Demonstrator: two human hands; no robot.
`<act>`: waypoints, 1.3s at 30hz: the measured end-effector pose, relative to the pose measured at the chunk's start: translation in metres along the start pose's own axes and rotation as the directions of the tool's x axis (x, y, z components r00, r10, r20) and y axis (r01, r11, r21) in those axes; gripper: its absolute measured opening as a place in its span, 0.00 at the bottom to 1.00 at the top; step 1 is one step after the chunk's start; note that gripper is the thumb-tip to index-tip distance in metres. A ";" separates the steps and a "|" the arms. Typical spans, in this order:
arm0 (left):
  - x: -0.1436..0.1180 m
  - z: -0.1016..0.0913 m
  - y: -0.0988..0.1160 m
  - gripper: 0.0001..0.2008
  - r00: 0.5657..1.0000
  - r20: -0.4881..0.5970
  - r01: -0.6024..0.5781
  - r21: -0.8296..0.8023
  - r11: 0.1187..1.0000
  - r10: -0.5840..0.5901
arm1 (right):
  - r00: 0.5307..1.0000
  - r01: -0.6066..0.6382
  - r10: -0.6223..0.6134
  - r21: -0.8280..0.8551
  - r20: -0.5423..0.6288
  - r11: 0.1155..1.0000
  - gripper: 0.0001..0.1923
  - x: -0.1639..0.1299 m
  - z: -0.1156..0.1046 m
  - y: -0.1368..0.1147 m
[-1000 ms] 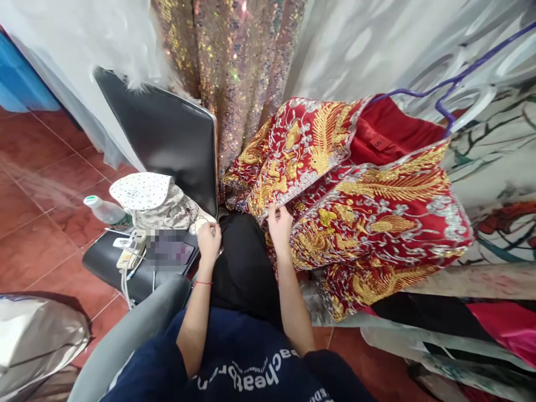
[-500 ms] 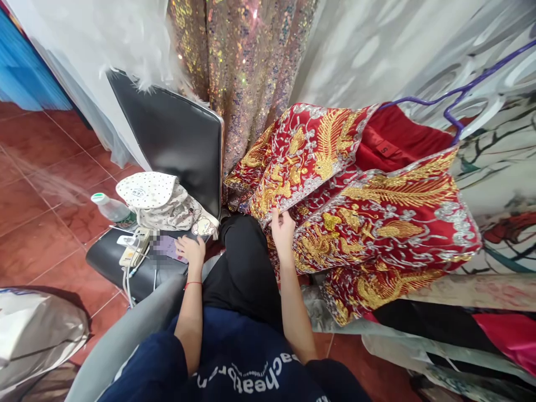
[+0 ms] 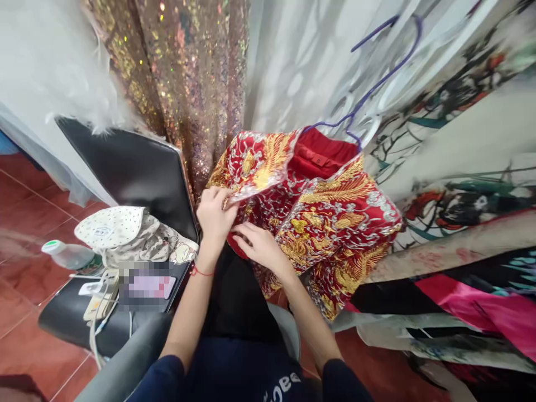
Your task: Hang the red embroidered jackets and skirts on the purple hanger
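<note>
A red garment with gold and silver embroidery hangs from a purple hanger in front of me, its lower part draped towards my lap. My left hand pinches the garment's left edge and lifts it. My right hand lies on the cloth just below, fingers spread under the lifted fold. A thin red string circles my left wrist.
A black chair stands at left, holding a spotted cloth bag, a phone, white chargers and cables. A water bottle sits beside it. Sequinned fabric, white tulle and painted cloths hang behind and at right.
My left hand left the phone on the chair and came over to grip the red garment's edge. My right hand moved down and left on the cloth. My view shifted rightwards.
</note>
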State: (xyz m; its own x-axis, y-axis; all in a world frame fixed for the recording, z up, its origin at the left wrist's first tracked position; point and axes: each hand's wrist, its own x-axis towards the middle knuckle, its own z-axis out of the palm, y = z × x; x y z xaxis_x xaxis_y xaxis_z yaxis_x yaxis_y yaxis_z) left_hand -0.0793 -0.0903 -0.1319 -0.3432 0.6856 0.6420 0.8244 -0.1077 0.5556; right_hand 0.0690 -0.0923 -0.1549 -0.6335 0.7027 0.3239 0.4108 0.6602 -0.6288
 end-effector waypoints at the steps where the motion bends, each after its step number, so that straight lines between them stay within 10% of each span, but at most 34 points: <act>1: 0.009 -0.007 -0.002 0.04 0.999 -0.033 0.041 0.046 0.998 -0.040 | 0.998 0.034 -0.038 -0.086 -0.051 0.996 0.12 -0.001 -0.020 -0.005; 3: 0.022 -0.020 -0.005 0.04 0.991 -0.031 0.135 0.110 0.985 -0.132 | 0.942 0.026 -0.111 -0.261 -0.316 0.965 0.13 0.000 -0.063 -0.011; 8: 0.041 -0.022 0.004 0.23 0.896 0.355 0.316 -0.084 0.945 -0.267 | 0.489 -0.397 -0.176 -0.397 -0.855 0.828 0.18 0.024 -0.136 0.002; 10: 0.046 -0.005 0.007 0.25 0.827 0.514 0.436 -0.328 0.838 -0.229 | 0.399 -0.506 -0.132 -0.338 -0.908 0.794 0.26 0.031 -0.144 0.014; 13: 0.056 0.028 0.010 0.21 0.885 0.428 0.424 -0.577 0.698 -0.183 | 0.441 -0.564 -0.067 -0.335 -0.895 0.755 0.25 0.033 -0.143 0.029; 17: 0.071 0.053 0.012 0.26 0.988 0.101 0.154 -0.538 0.829 -0.118 | 0.528 -0.556 -0.070 -0.407 -0.846 0.725 0.22 0.027 -0.144 0.038; 22: 0.100 0.040 0.007 0.41 0.982 -0.065 -0.188 -0.346 0.919 0.177 | 0.571 -0.499 -0.113 -0.454 -0.813 0.738 0.22 0.021 -0.154 0.040; 30: 0.132 0.009 0.002 0.22 0.912 0.148 -0.319 -0.330 0.889 0.382 | 0.592 -0.448 -0.140 -0.468 -0.793 0.762 0.20 0.016 -0.157 0.049; 39: 0.113 0.010 -0.001 0.13 0.939 0.021 -0.336 -0.173 0.926 0.345 | 0.723 -0.407 -0.146 -0.588 -0.675 0.699 0.20 -0.011 -0.169 0.049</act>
State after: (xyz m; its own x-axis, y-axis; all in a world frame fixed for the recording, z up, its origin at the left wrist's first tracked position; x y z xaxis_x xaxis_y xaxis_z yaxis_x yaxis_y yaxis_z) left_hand -0.1141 -0.0054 -0.0654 -0.0285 0.6217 0.7828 0.8009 -0.4544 0.3900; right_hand 0.2063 -0.0227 -0.0700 -0.0759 0.5906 0.8034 0.9307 0.3312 -0.1555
